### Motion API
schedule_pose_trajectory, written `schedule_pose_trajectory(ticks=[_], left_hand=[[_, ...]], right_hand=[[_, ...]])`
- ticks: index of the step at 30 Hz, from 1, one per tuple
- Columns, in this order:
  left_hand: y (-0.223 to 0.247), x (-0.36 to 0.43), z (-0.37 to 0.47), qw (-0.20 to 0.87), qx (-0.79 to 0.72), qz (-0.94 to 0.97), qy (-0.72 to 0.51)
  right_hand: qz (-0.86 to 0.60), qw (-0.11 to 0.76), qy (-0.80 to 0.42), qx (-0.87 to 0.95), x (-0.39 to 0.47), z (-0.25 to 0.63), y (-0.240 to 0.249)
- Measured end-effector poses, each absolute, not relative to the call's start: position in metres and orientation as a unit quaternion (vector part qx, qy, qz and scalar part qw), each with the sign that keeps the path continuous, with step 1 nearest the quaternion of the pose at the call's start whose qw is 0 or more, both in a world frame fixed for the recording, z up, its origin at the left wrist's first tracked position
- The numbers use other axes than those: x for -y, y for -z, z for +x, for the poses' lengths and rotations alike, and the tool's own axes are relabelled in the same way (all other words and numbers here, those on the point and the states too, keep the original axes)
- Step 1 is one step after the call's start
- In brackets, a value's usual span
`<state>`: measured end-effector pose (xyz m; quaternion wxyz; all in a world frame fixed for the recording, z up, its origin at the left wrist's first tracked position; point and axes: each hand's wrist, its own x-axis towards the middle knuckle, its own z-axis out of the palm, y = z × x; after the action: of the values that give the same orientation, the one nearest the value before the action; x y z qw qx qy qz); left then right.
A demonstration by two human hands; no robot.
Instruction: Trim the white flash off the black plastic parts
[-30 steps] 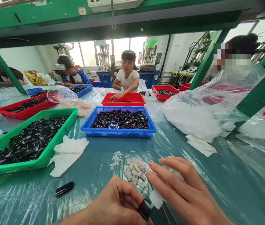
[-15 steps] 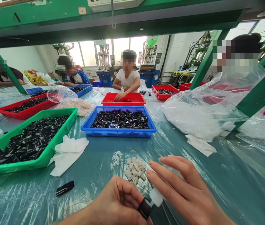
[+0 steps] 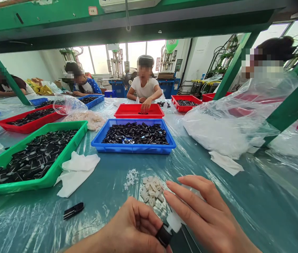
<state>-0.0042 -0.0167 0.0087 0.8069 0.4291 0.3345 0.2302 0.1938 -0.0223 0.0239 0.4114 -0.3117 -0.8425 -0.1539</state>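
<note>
My left hand (image 3: 138, 228), at the bottom centre, pinches a small black plastic part (image 3: 164, 236) between thumb and fingers. My right hand (image 3: 209, 214) is closed around a squeeze bottle, mostly hidden by the fingers; its white nozzle cap (image 3: 174, 221) shows, with the tip at the black part's open end. Just beyond my hands lies a pile of small whitish pieces (image 3: 152, 189), beside a heap of tiny white bits (image 3: 131, 178). Under my right hand, thin metal prongs (image 3: 188, 240), perhaps tweezers, are partly hidden. A single black part (image 3: 74, 211) lies to the left.
Full of black parts, a blue tray (image 3: 133, 150) stands ahead and a green tray (image 3: 46, 181) at left. White cloths (image 3: 78, 172) lie on the plastic-covered table. A clear bag (image 3: 217, 130) and green post (image 3: 288, 105) are at right. Co-workers sit around the table.
The bottle and nozzle have shifted very slightly left against the black part. Across the table, a co-worker's hand has moved right over the red tray. Otherwise my hands are nearly still.
</note>
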Motion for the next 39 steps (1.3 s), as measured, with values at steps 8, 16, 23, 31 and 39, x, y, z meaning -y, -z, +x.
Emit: schedule_pose_trajectory(ticks=[8, 16, 23, 31, 39], left_hand=[[-0.006, 0.018, -0.005, 0.802, -0.337, 0.441, -0.222], [-0.007, 0.017, -0.003, 0.802, -0.344, 0.437, -0.218], [-0.008, 0.017, -0.004, 0.802, -0.348, 0.431, -0.224], [-0.014, 0.018, -0.004, 0.798, -0.360, 0.425, -0.230], [-0.013, 0.015, 0.000, 0.776, -0.391, 0.388, -0.309]], right_hand=[[-0.314, 0.415, 0.156, 0.840, 0.023, 0.193, -0.021], [-0.313, 0.411, 0.166, 0.840, 0.022, 0.192, -0.021], [-0.322, 0.410, 0.153, 0.840, 0.023, 0.192, -0.023], [-0.328, 0.408, 0.107, 0.845, 0.016, 0.194, -0.022], [-0.571, 0.376, -0.129, 0.718, -0.005, 0.204, -0.012]])
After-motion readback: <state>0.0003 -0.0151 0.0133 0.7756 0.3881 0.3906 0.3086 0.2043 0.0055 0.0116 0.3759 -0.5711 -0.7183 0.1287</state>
